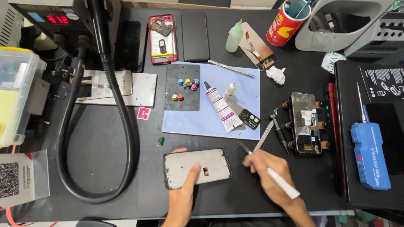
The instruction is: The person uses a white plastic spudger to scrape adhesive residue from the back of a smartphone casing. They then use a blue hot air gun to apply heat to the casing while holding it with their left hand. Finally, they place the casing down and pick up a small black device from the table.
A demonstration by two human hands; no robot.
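My left hand (182,196) rests on a grey phone back panel (198,167) that lies flat near the table's front edge, thumb on its surface and fingers at its left end. My right hand (269,174) grips a thin white brush-like tool (275,178), whose dark tip (244,147) hovers just right of the panel. A white glue tube (221,108) and a small clear bottle (230,88) lie on a pale blue mat (210,122) beyond the panel.
A thick black hose (122,113) loops across the left side from a station with a red display (58,19). A clamped phone (304,122) sits right, a blue tool (370,155) farther right. A red phone frame (162,38), a black phone (195,35) and a green bottle (234,38) lie at the back.
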